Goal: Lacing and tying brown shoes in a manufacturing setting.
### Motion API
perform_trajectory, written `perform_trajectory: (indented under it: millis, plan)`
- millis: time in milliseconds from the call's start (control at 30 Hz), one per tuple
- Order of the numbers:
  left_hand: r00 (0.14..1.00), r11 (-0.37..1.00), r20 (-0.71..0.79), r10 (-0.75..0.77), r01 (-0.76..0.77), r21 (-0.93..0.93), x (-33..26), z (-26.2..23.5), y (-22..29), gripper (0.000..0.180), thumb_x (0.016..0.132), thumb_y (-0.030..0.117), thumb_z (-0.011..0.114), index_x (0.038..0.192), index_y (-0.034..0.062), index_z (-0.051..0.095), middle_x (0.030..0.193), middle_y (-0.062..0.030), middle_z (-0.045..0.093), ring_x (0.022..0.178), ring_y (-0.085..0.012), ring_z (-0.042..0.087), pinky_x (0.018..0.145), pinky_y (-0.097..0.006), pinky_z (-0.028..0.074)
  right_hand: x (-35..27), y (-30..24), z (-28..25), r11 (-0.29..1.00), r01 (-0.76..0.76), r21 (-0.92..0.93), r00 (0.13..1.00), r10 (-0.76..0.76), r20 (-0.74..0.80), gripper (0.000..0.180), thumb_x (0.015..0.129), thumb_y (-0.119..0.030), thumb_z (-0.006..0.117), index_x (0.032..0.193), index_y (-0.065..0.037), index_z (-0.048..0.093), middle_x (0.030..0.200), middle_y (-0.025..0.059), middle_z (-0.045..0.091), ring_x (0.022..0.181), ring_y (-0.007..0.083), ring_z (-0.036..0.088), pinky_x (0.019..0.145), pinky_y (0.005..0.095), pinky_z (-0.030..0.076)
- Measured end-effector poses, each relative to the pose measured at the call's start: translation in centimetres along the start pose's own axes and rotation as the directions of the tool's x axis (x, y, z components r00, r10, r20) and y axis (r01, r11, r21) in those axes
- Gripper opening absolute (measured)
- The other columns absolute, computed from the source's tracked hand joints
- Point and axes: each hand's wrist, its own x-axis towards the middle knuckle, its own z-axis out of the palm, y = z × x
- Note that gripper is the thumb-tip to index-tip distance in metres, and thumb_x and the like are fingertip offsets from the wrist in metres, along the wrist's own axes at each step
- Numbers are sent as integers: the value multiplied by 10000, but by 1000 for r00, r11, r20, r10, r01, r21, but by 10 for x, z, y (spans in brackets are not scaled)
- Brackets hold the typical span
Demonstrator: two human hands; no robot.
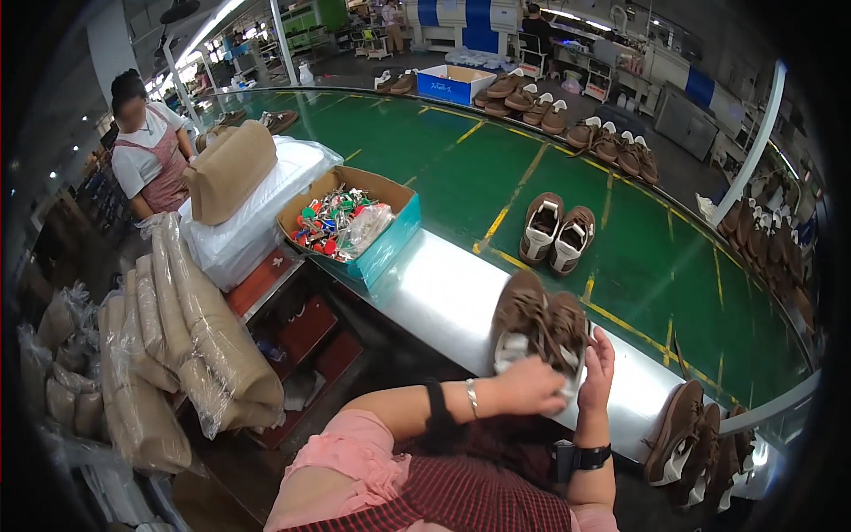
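A pair of brown lace-up sneakers with pale linings stands on the shiny metal ledge in front of me, slightly blurred. My left hand is at the heel end of these shoes, with its fingers curled and smeared by motion, so its grip cannot be made out. Close against the outer side of the right-hand shoe, my right hand has its fingers stretched upward and apart. Just beyond, another brown pair sits on the green conveyor belt.
At the left, an open teal-sided carton holds many small red, green and metal pieces. Plastic-wrapped beige rolls are heaped beside it. More brown shoes stand at the right and along the belt's far edge. A co-worker stands far left.
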Motion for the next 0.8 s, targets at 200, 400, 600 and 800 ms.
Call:
perform_trajectory:
  millis: [200, 400, 600, 800]
  plan:
    - [998, 929, -8, -58, 51, -367, 2, 41, 19, 287, 824, 287, 619, 999, 61, 598, 869, -123, 610, 811, -317, 561, 721, -412, 449, -58, 10, -97, 960, -91, -265, 978, 36, -205, 358, 775, -8, 590, 1125, -9, 515, 1303, 146, 468, 1141, 235, 492, 949, 356, 388]
    - [995, 961, 61, -80, 60, 270, 16, 5, -12, 201, 655, 168, 678, 815, 69, 608, 907, -103, 542, 959, -314, 503, 743, -404, 460, -96, -78, -35, 478, 515, -711, 857, -309, 413, 335, 712, -103, 669, 1029, -52, 575, 1176, 174, 550, 1032, 349, 529, 883, 417, 398]
    - [993, 815, 50, -106, 58, 577, 29, 11, -24, 165, 637, 134, 653, 779, 63, 606, 970, -99, 535, 1021, -292, 478, 771, -390, 437, -69, -45, -13, 322, 501, -803, 860, -294, 418, 182, 719, -52, 594, 881, -134, 612, 842, 49, 600, 632, 297, 591, 565, 398, 481]
    - [945, 902, -259, 199, -73, 426, 12, 2, -32, 104, 713, 90, 601, 812, 55, 597, 987, -84, 570, 923, -283, 537, 763, -390, 437, -55, -68, -70, 295, 450, -843, 882, -296, 367, 123, 695, -34, 599, 797, -103, 607, 803, 59, 613, 680, 282, 596, 601, 385, 473]
